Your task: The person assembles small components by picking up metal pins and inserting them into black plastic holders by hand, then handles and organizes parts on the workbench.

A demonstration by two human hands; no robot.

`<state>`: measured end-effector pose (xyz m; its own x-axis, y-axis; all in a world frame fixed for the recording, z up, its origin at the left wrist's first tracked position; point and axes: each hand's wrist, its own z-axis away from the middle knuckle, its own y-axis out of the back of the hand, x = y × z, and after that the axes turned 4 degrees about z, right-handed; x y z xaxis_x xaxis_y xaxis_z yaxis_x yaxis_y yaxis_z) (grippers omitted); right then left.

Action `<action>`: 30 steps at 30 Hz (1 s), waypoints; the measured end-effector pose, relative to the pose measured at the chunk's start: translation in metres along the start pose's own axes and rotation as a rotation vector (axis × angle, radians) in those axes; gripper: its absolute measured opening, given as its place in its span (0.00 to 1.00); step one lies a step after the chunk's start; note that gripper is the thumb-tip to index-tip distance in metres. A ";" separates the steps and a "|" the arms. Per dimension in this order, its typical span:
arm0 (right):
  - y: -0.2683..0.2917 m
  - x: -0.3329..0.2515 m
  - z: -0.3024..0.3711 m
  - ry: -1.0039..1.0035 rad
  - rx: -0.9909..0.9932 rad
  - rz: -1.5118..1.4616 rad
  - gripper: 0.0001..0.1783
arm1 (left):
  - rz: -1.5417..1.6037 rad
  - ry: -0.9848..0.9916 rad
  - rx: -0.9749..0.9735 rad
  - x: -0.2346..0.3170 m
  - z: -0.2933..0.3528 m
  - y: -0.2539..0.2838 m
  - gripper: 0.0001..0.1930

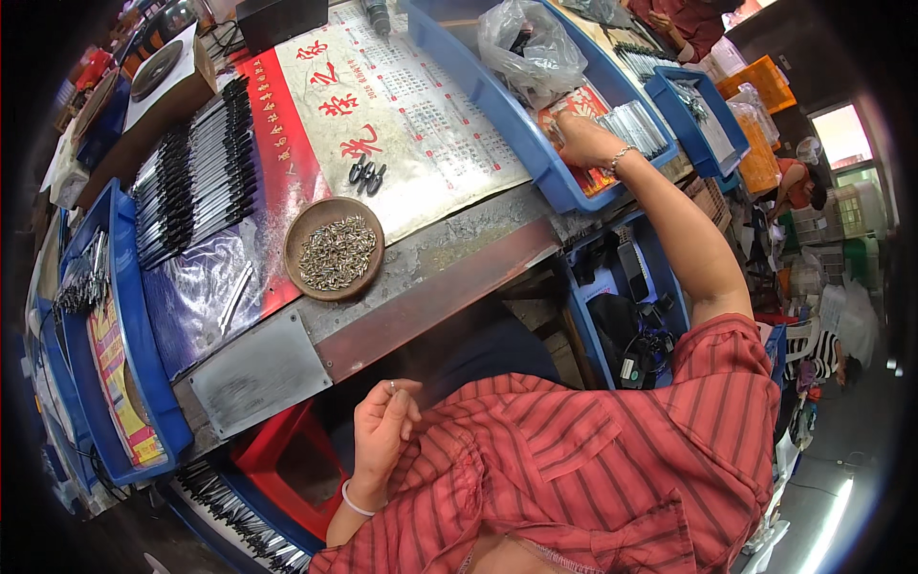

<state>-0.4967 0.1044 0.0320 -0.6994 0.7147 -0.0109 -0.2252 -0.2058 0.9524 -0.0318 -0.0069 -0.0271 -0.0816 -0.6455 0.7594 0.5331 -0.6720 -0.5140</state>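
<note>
My right hand (585,143) reaches into a long blue tray (550,182) at the upper right, over red printed paper. Next to it in the tray lie silvery rods (636,129) and a clear plastic bag (532,50). Its fingertips are hidden, so any grip is unclear. Near the table's front edge, in front of my body, my left hand (382,430) hangs with its fingers curled in; whatever they hold cannot be made out. A round wooden bowl (298,273) full of small metal pieces (337,251) stands on the table. Several black clip-like parts (366,177) lie beyond it.
Rows of silvery rods with black ends (196,172) lie at the left, with a few loose white strips (235,297) nearer. A blue tray (167,421) stands at the left edge. Below are a red stool (263,450) and a blue bin (593,335) of black items.
</note>
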 end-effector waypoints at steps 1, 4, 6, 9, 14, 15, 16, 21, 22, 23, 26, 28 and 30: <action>0.000 0.000 0.000 0.014 -0.001 -0.004 0.25 | 0.019 0.008 -0.001 -0.001 0.000 0.001 0.10; 0.009 -0.001 0.005 0.053 -0.001 -0.005 0.19 | 0.012 0.011 -0.002 -0.001 0.001 0.003 0.10; 0.024 -0.004 0.013 0.083 0.001 -0.002 0.15 | 0.002 0.020 0.010 0.000 0.001 0.006 0.10; 0.066 -0.011 0.031 -0.020 -0.031 -0.427 0.10 | 0.004 0.015 0.016 0.001 0.000 0.009 0.11; 0.120 -0.053 0.053 0.245 -0.007 -0.532 0.09 | 0.022 0.001 0.028 0.001 -0.003 0.010 0.11; 0.121 -0.067 0.051 0.266 -0.043 -0.526 0.09 | 0.016 0.018 0.013 0.001 -0.004 0.009 0.11; 0.119 -0.082 0.046 0.367 -0.074 -0.557 0.08 | 0.011 0.035 0.000 0.001 -0.004 0.008 0.11; 0.071 -0.153 -0.006 0.304 -0.199 -0.422 0.05 | 0.029 0.058 -0.031 0.003 0.005 0.008 0.11; 0.062 -0.162 -0.017 0.271 -0.232 -0.395 0.06 | 0.027 0.044 -0.018 0.004 0.009 0.010 0.11; 0.054 -0.169 -0.026 0.293 -0.237 -0.394 0.06 | 0.056 0.055 -0.021 0.004 0.013 0.012 0.11; 0.036 -0.179 -0.043 0.232 -0.264 -0.301 0.06 | 0.111 0.064 -0.001 0.002 0.022 0.020 0.11; 0.032 -0.181 -0.048 0.193 -0.231 -0.210 0.09 | 0.173 0.075 0.034 0.000 0.025 0.026 0.11; 0.024 -0.180 -0.040 0.256 -0.094 -0.265 0.13 | 0.165 0.054 0.038 -0.002 0.026 0.030 0.11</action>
<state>-0.4029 -0.0561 0.0448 -0.7527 0.5638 -0.3399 -0.4738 -0.1055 0.8743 0.0067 -0.0166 -0.0336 -0.0350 -0.7654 0.6426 0.5742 -0.5417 -0.6139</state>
